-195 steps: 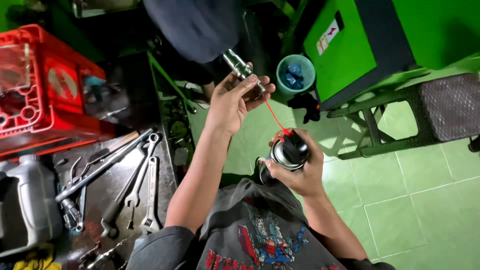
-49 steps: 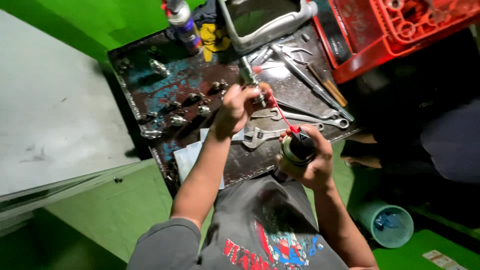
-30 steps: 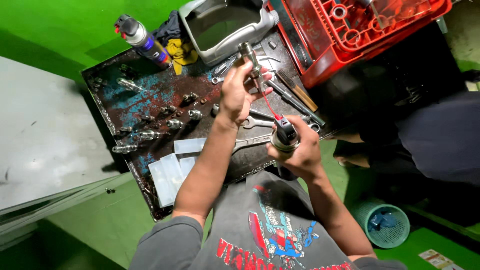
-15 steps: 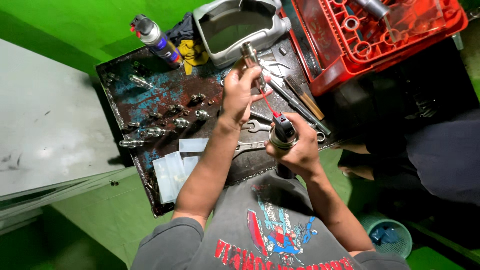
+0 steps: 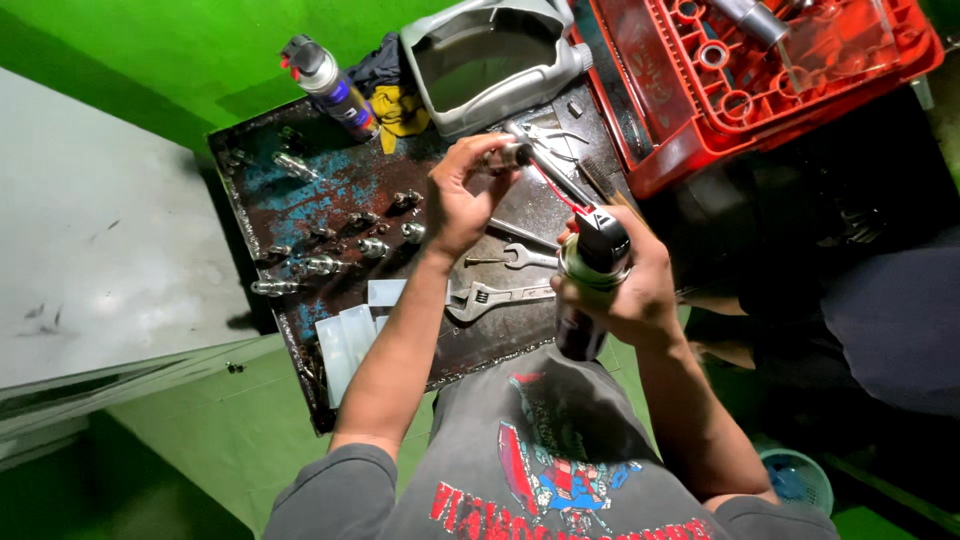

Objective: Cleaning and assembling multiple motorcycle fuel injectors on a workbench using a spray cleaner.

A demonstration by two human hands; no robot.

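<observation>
From the head camera I look straight down over a grimy metal tray (image 5: 300, 200) with blue-stained patches, set on a green floor. My left hand (image 5: 462, 195) is raised over the middle of the tray, its fingers curled closed around a small metal cylindrical part (image 5: 508, 157), pinched between thumb and fingertips so that one end sticks out toward the right. My right hand (image 5: 625, 290) is wrapped tightly around a spray can (image 5: 590, 275) with a black cap, held upright just above the near edge of the tray; its thin red straw (image 5: 553, 190) slants up and left, with its tip touching or just beside the end of the metal part. Below my left wrist an adjustable wrench (image 5: 495, 297) lies flat on the tray, with a smaller open-ended spanner (image 5: 525, 258) just above it. A cluster of small shiny metal fittings (image 5: 330, 262) lies scattered to the left. At the far edge stand a second spray can (image 5: 330, 82), a yellow rag (image 5: 400, 108) and a grey plastic jug (image 5: 490, 55) cut open along one side. A red plastic crate (image 5: 760, 70) sits to the right of the tray.
</observation>
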